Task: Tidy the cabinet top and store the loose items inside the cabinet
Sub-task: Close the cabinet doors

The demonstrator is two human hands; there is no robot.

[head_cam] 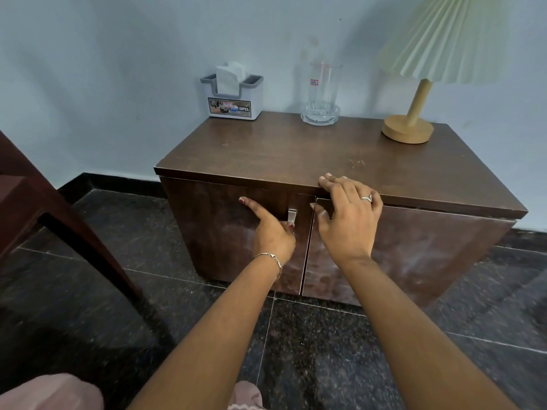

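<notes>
The brown wooden cabinet stands against the wall with both doors closed or nearly so. My left hand is on the left door; its index finger lies stretched along the door while the other fingers curl at the small metal handle. My right hand rests with straight fingers over the front edge of the cabinet top, thumb by the upper corner of the right door. On the top stand a grey tissue holder, a clear glass vase and a wooden lamp.
A dark wooden furniture leg slants at the left, close to the cabinet's side. The floor is dark speckled tile. The lamp's pleated shade overhangs the cabinet's right rear corner. Pink fabric on my knees shows at the bottom.
</notes>
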